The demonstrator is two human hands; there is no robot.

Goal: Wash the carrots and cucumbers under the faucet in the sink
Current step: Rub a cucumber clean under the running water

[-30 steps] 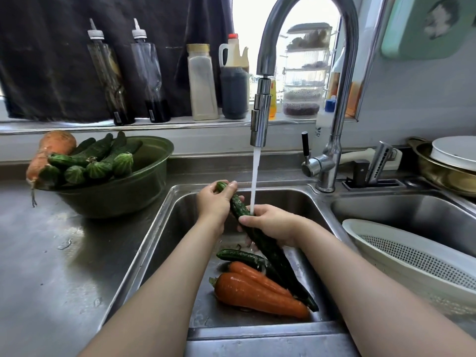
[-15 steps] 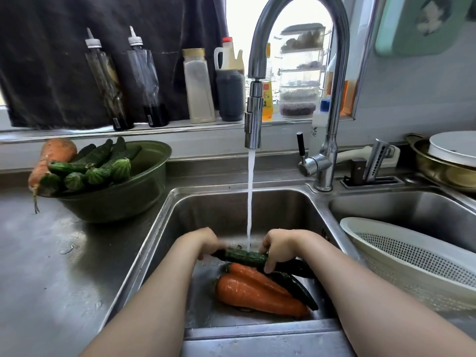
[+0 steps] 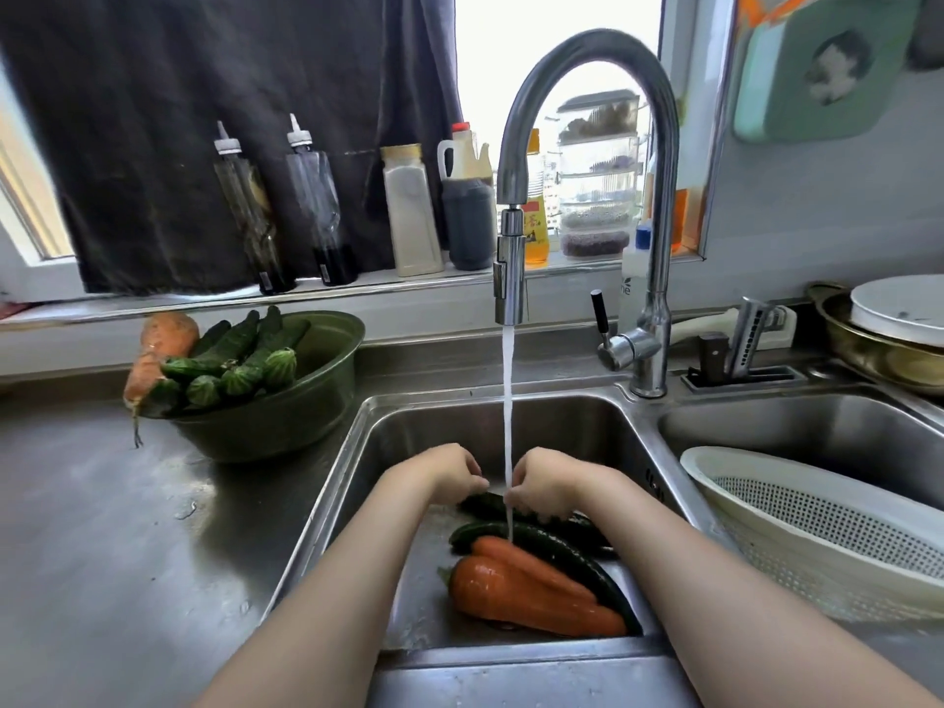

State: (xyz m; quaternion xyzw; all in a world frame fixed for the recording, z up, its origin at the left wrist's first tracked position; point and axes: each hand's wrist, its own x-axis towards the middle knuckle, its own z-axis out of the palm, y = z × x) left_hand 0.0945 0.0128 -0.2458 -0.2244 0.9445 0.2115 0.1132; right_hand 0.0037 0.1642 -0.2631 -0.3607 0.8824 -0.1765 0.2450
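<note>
Water runs from the faucet (image 3: pixel 511 278) into the left sink basin (image 3: pixel 577 431). Both my hands are low in the basin, on either side of the stream. My right hand (image 3: pixel 549 480) curls its fingers over a dark green cucumber (image 3: pixel 582 526) lying across the pile. My left hand (image 3: pixel 452 470) is curled just above that cucumber's left end; I cannot tell whether it touches. Below them lie a second cucumber (image 3: pixel 557 546) and two wet carrots (image 3: pixel 516 590). A green bowl (image 3: pixel 286 421) on the counter holds several cucumbers (image 3: pixel 240 355) and a carrot (image 3: pixel 163 339).
A white colander (image 3: pixel 817 528) leans in the right basin. Bottles (image 3: pixel 408 217) line the window sill behind the faucet. A metal bowl with a white plate (image 3: pixel 899 319) sits at the far right. The steel counter (image 3: pixel 127 554) stretches to the left.
The cucumber was held tilted up under the stream, then turned flat and lowered. It now lies on the pile in the basin, with both hands down over it.
</note>
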